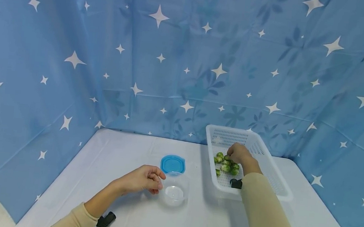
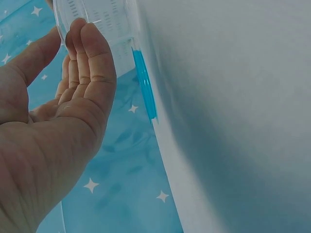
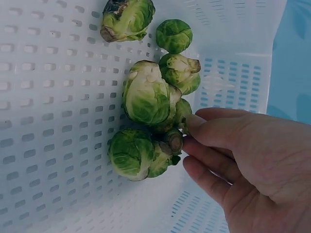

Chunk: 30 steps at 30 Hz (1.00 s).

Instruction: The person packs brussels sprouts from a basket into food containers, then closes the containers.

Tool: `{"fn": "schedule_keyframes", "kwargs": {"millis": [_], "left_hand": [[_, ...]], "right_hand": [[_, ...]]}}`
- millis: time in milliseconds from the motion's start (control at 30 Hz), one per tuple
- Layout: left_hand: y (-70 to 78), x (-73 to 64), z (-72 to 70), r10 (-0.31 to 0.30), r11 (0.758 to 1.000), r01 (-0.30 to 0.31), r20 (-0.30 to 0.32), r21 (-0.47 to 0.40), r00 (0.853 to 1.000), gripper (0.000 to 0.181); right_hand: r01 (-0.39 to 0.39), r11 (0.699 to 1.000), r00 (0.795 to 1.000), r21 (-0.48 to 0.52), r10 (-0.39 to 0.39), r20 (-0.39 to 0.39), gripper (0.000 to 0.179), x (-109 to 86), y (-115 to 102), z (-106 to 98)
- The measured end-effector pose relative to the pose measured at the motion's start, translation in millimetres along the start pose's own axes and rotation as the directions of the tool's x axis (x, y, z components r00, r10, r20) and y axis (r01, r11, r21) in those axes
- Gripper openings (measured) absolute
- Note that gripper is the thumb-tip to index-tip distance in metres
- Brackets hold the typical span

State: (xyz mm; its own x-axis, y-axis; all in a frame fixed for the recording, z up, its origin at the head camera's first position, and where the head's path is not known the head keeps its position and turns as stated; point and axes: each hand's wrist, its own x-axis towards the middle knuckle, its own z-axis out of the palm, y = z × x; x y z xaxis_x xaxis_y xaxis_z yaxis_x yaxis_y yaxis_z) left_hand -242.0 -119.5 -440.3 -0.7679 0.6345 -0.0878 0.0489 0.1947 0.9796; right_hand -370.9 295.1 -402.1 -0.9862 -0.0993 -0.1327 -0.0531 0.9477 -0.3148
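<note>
Right hand [image 1: 240, 154] down inside the white perforated basket [image 1: 279, 177], at the heap of Brussels sprouts [image 1: 225, 167]. Right wrist view: thumb and forefinger converge on a small sprout [image 3: 183, 109] at the heap's edge, the thumb tip against it; other fingers loosely bent below. View of the contact is partly blocked by the thumb, so cannot tell whether this grip is clamped on the sprout or only touching it.

Sprouts lie on the slotted basket floor, most bunched together. Largest, pale-sided sprout [image 3: 146, 94] sits mid-bunch; a browned sprout [image 3: 127, 20] lies slightly apart. All green with cream to brown patches.

Left hand [image 1: 145, 179] beside the clear round tub [image 1: 174, 193], fingertips at its left side near the rim. Grip apart: left wrist view shows the thumb well away from the fingers, which are relaxed. Tub stands upright on the white-covered counter [image 1: 204, 225], with nothing inside. Blue lid [image 1: 173, 164] lies flat just beyond the tub. Basket is to the right of both.

Beige sleeve [image 1: 267, 216] on the right forearm. Blue curtain [image 1: 172, 76] with white stars surrounds the counter.
</note>
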Motion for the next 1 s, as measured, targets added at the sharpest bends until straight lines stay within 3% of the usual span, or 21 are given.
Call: {"fn": "schedule_keyframes", "kwargs": {"millis": [433, 733, 1000], "left_hand": [[0.4, 0.9, -0.3, 0.000, 1.000, 0.000, 0.003, -0.003, 1.000, 0.036], [-0.1, 0.3, 0.0, 0.004, 1.000, -0.004, 0.007, 0.002, 1.000, 0.037], [0.0, 0.9, 0.7, 0.000, 1.000, 0.000, 0.006, 0.001, 1.000, 0.036]], "right_hand": [[0.025, 0.999, 1.000, -0.045, -0.025, -0.011, 0.027, 1.6, 0.5, -3.5], [-0.012, 0.997, 1.000, -0.083, 0.011, -0.012, 0.026, 2.9, -2.8, -2.9], [0.002, 0.995, 1.000, -0.101, -0.003, -0.005, 0.026, 4.8, -2.2, -2.6]]}}
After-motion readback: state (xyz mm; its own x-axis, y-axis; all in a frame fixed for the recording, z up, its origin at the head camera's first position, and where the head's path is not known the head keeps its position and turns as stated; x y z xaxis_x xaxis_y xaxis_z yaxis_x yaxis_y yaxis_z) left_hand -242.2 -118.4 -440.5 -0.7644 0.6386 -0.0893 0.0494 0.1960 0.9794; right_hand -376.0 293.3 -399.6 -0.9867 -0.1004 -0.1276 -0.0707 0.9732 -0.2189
